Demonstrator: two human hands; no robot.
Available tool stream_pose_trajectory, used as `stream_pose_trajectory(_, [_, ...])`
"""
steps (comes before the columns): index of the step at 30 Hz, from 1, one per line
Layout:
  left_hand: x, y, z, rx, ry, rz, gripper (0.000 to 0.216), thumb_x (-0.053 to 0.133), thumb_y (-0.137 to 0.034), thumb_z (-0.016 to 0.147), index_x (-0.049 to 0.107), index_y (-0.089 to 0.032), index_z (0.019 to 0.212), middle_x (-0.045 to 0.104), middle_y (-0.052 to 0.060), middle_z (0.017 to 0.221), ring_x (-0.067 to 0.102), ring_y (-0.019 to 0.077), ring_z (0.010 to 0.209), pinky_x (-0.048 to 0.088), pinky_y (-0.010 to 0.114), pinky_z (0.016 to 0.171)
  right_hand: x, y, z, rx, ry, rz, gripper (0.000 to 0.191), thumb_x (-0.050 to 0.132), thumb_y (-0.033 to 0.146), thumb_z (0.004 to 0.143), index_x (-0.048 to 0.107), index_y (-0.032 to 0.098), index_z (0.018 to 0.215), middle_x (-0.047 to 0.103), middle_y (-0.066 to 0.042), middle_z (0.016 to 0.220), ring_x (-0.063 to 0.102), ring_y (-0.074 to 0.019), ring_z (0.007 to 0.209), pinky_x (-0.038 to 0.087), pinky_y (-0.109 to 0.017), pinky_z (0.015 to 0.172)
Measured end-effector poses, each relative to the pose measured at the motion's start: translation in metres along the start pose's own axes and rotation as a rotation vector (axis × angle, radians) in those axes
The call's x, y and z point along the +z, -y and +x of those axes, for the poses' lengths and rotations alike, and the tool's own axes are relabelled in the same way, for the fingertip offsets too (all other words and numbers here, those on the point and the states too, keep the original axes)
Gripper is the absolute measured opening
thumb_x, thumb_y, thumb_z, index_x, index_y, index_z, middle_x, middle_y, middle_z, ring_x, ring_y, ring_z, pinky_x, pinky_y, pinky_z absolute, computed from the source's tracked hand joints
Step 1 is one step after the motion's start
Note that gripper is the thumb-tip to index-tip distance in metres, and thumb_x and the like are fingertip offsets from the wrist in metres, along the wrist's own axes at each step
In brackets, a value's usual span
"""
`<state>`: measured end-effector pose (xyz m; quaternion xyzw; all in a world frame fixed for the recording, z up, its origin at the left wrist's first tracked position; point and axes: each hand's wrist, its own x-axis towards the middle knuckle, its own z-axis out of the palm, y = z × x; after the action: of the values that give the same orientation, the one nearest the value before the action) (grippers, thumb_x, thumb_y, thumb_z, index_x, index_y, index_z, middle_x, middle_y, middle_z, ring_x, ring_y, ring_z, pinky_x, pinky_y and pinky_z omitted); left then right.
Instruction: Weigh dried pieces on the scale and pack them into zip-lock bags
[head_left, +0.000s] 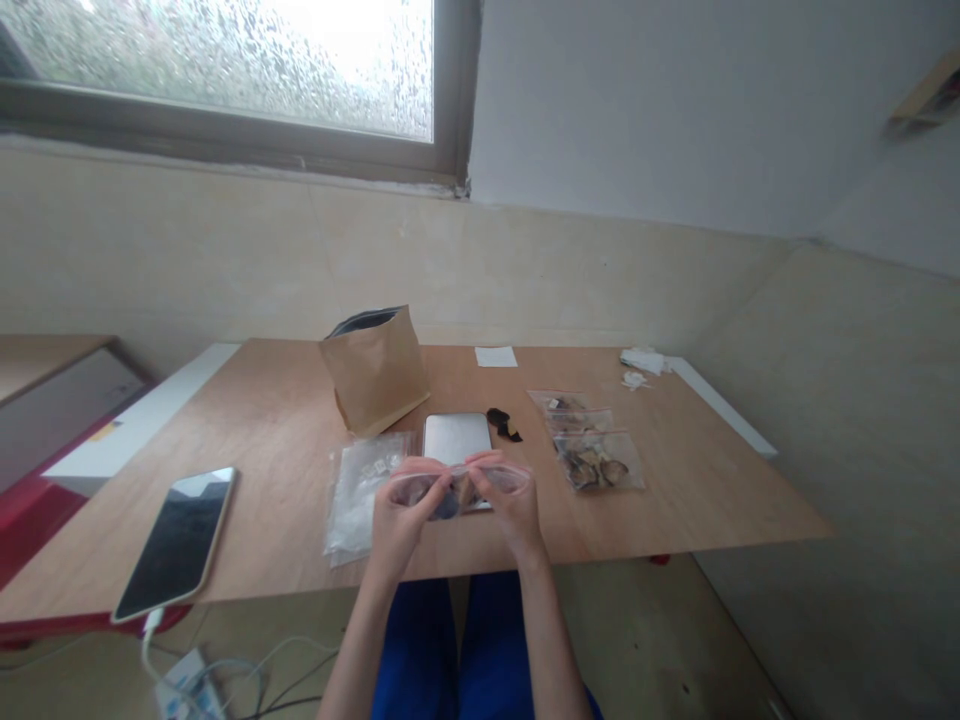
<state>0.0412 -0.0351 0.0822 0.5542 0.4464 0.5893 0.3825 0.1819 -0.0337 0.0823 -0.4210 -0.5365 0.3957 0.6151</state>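
Both hands pinch the top edge of a clear zip bag [454, 500] with dark and brownish pieces in it. My left hand [405, 510] has thumb and fingers closed on the bag's left part. On its right part my right hand [511, 500] grips the same way. Behind the bag lies a small silver scale [457, 434], partly covered by the hands. A few dark dried pieces [504, 424] rest just right of the scale. Left of my left hand is a stack of clear plastic bags [356, 500].
An open brown paper pouch [379, 378] stands behind the stack. Several filled zip bags [600, 462] lie at right. A phone [180, 540] with a charging cable [150, 640] is at the left front edge. A white paper [496, 357] and crumpled tissue [643, 361] lie at the back.
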Motion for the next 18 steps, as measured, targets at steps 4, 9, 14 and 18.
stream_pose_trajectory(4, [0.004,-0.001,-0.001,-0.001,-0.065,0.011,0.016,0.068,-0.032,0.070,0.069,-0.016,0.067,0.065,0.005,0.074,0.061,0.0166,0.074,0.050,0.027,0.068,0.002,0.002,-0.001,-0.012,-0.069,-0.013,0.007,0.066,0.025,0.073,0.069,0.018,0.069,0.068,-0.005,0.080,0.063,-0.0171,0.079,0.051,-0.029,0.073])
stream_pose_trajectory(9, [0.005,0.000,-0.001,-0.123,0.010,-0.044,0.021,0.067,-0.036,0.071,0.069,-0.016,0.071,0.065,0.005,0.076,0.062,0.0161,0.070,0.049,0.023,0.058,0.000,0.007,0.000,-0.001,-0.079,-0.032,0.009,0.066,0.026,0.073,0.069,0.018,0.070,0.069,-0.005,0.081,0.064,-0.0176,0.079,0.051,-0.030,0.074])
stream_pose_trajectory(14, [0.002,-0.002,0.000,-0.132,0.045,-0.057,0.018,0.069,-0.034,0.069,0.069,-0.016,0.072,0.066,0.004,0.076,0.061,0.0153,0.070,0.048,0.023,0.058,0.000,0.011,0.000,-0.001,0.005,-0.053,0.011,0.064,0.027,0.076,0.071,0.018,0.076,0.070,-0.006,0.085,0.064,-0.0194,0.084,0.050,-0.033,0.081])
stream_pose_trajectory(18, [0.002,-0.004,0.001,-0.070,0.027,-0.035,0.016,0.068,-0.033,0.071,0.069,-0.017,0.068,0.064,0.005,0.073,0.060,0.0150,0.070,0.048,0.023,0.061,0.006,0.014,0.000,0.035,0.064,-0.023,0.011,0.065,0.026,0.075,0.071,0.019,0.082,0.070,-0.006,0.089,0.064,-0.0197,0.087,0.050,-0.033,0.083])
